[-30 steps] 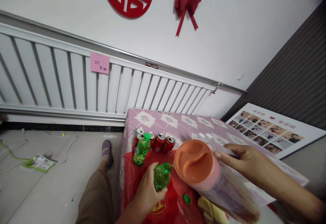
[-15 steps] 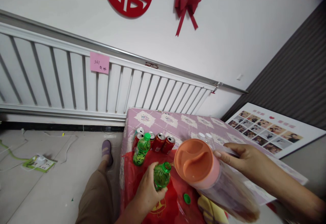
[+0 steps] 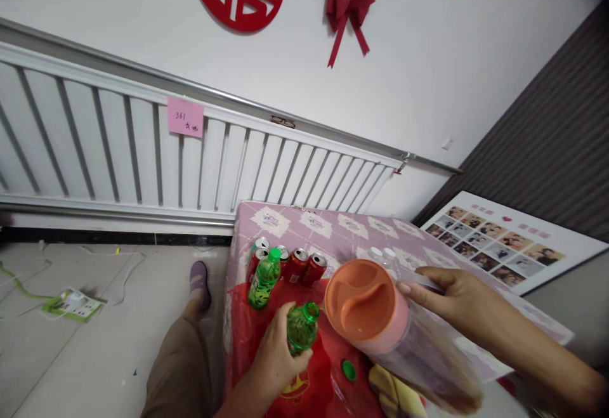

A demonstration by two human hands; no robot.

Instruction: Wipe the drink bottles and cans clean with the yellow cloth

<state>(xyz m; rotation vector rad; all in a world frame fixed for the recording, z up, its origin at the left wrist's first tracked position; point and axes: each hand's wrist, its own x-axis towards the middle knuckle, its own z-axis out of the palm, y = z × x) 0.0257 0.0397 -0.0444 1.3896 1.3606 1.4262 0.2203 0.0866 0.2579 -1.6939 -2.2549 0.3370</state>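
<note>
My left hand (image 3: 278, 358) is wrapped round an uncapped green plastic bottle (image 3: 302, 330), held upright over the red cloth. In my right hand (image 3: 450, 294) is the handle of a clear pitcher (image 3: 423, 361) with a pink rim and an orange lid (image 3: 364, 297). The pitcher is tipped toward the bottle, its lid end close to the bottle's mouth, and brownish liquid lies low in its body. Whether liquid runs between them is too small to tell. A green bottle cap (image 3: 349, 370) lies on the red cloth (image 3: 328, 386) just right of the bottle.
A capped green bottle (image 3: 264, 280) stands beside several red drink cans (image 3: 299, 266) on the pink patterned tablecloth (image 3: 323, 222). A yellow cloth (image 3: 392, 392) lies under the pitcher. Behind the table runs a white radiator (image 3: 266, 170); a framed photo board (image 3: 509, 240) leans at the right.
The pitcher has shifted very slightly left. Both hands keep their hold, and the bottle stays in place.
</note>
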